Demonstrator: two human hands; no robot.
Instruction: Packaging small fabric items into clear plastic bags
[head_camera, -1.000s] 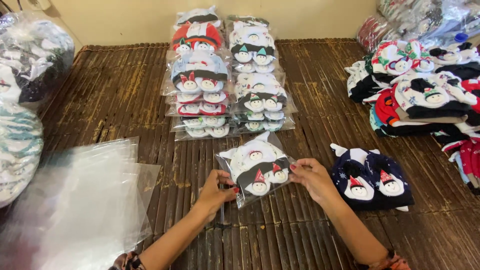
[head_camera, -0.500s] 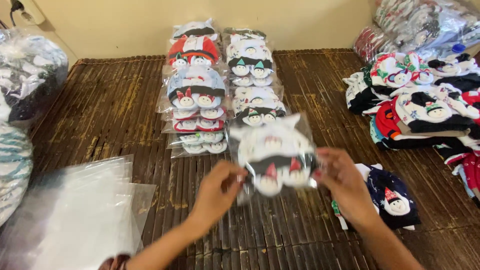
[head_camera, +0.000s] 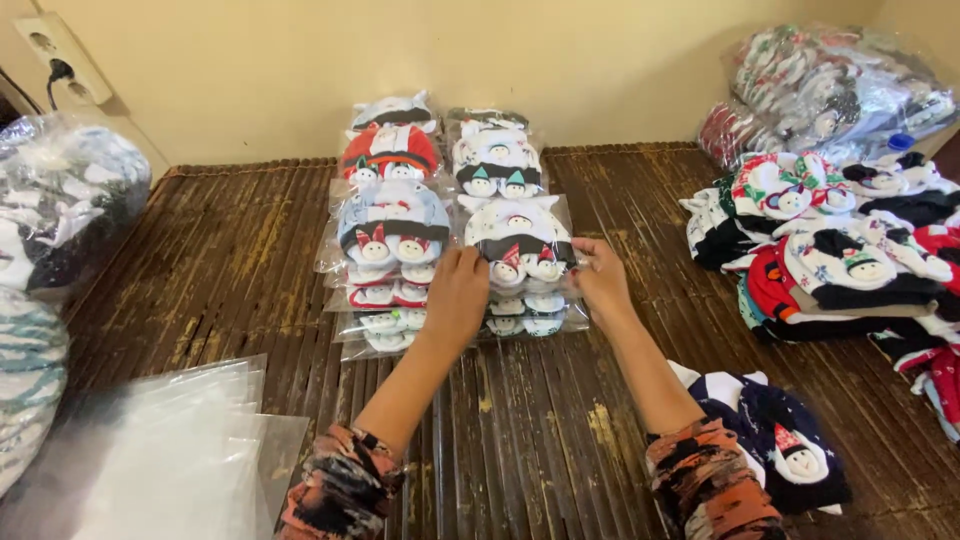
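A clear bag holding a white and black snowman baby hat (head_camera: 520, 240) lies on top of the right-hand row of bagged hats (head_camera: 497, 160). My left hand (head_camera: 457, 292) grips the bag's near left corner and my right hand (head_camera: 601, 280) grips its near right edge. Beside it runs the left-hand row of bagged hats (head_camera: 390, 225), with a grey-blue one on top and a red one behind it.
A stack of empty clear bags (head_camera: 170, 455) lies at the near left. A dark blue snowman hat (head_camera: 780, 440) sits loose by my right forearm. A heap of unbagged hats (head_camera: 840, 250) fills the right side. Large filled plastic sacks (head_camera: 50, 210) stand at the left, and another sack (head_camera: 830, 80) at the back right.
Both hands have carried the bagged hat forward from near my body and set it down on the right-hand row of bagged hats.
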